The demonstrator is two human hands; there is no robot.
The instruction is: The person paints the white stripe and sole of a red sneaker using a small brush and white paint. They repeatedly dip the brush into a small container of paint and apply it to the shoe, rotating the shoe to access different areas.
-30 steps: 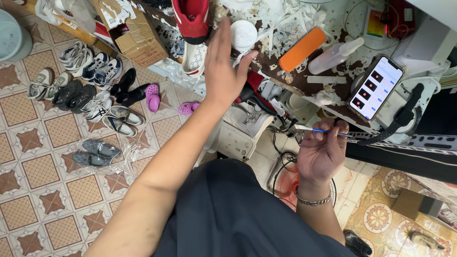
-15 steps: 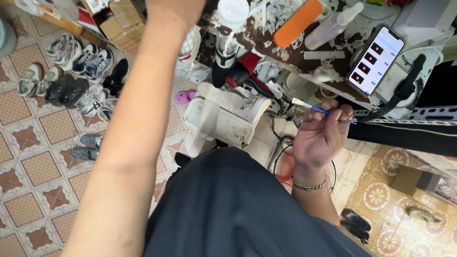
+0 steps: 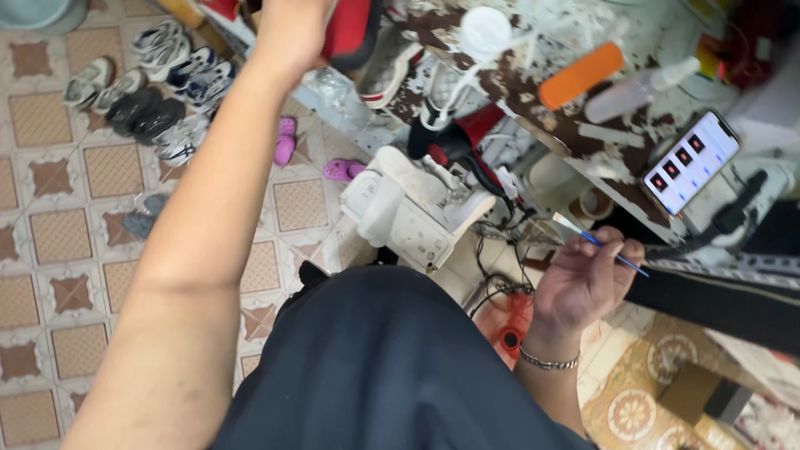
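Observation:
My left hand point(image 3: 292, 37) reaches far up to the top edge of the view and lies against a red shoe point(image 3: 350, 33) on the paint-stained workbench point(image 3: 517, 92). Its fingers are cut off by the frame edge. Lower right, my right hand point(image 3: 583, 279), with a metal bracelet on the wrist, pinches a thin blue-handled brush point(image 3: 621, 258). The brush's pale tip points up and left towards the bench.
On the bench are an orange tube point(image 3: 581, 75), a clear bottle point(image 3: 637, 87), a white lid point(image 3: 486, 29) and a lit phone point(image 3: 690, 162) on a holder. A white machine point(image 3: 408, 212) sits below the bench. Several shoes point(image 3: 142, 92) and pink sandals point(image 3: 286, 142) lie on the tiled floor.
My left arm has stretched further up and my hand has reached the red shoe, its fingers now out of frame. My right hand still holds the brush, slightly lower in view.

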